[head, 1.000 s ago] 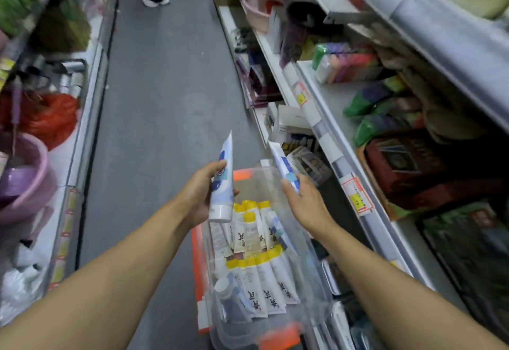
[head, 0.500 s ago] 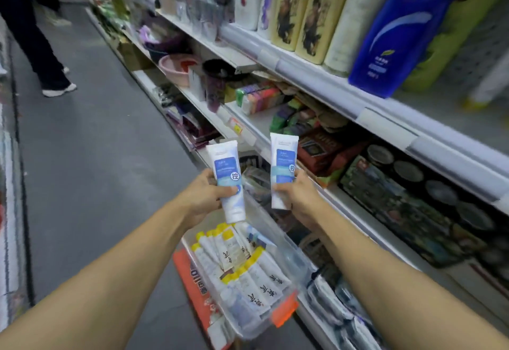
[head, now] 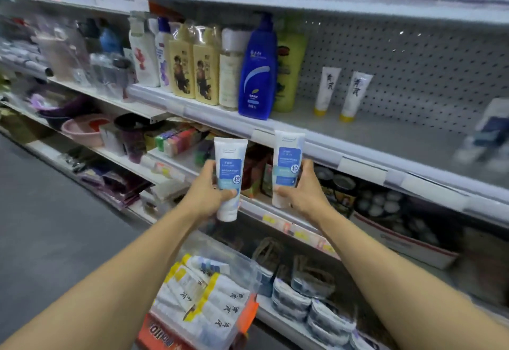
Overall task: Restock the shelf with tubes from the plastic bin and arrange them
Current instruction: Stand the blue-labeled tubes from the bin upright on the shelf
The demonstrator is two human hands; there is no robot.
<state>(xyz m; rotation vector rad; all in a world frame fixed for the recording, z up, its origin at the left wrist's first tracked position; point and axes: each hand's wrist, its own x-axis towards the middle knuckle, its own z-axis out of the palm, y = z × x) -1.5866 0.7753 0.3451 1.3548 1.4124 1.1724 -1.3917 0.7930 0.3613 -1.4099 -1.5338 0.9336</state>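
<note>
My left hand (head: 205, 194) grips a white tube with a blue label (head: 230, 169), held upright with its cap down. My right hand (head: 307, 191) grips a matching white and blue tube (head: 287, 157), also upright. Both tubes are raised in front of the shelf (head: 371, 137), just below its front edge. Two white tubes with yellow caps (head: 326, 91) stand at the back of that shelf against the pegboard. Below my arms, the clear plastic bin (head: 248, 270) holds several white tubes with yellow caps (head: 209, 297).
Shampoo and lotion bottles (head: 257, 71) stand in a row on the shelf's left part. A blurred white and blue tube (head: 493, 126) is at the far right. Lower shelves hold sponges, basins, boxes and packs. The grey aisle floor (head: 41, 225) is to the left.
My view has swung up from the bin to the shelf. Both hands have lifted their tubes from above the bin up toward the shelf edge.
</note>
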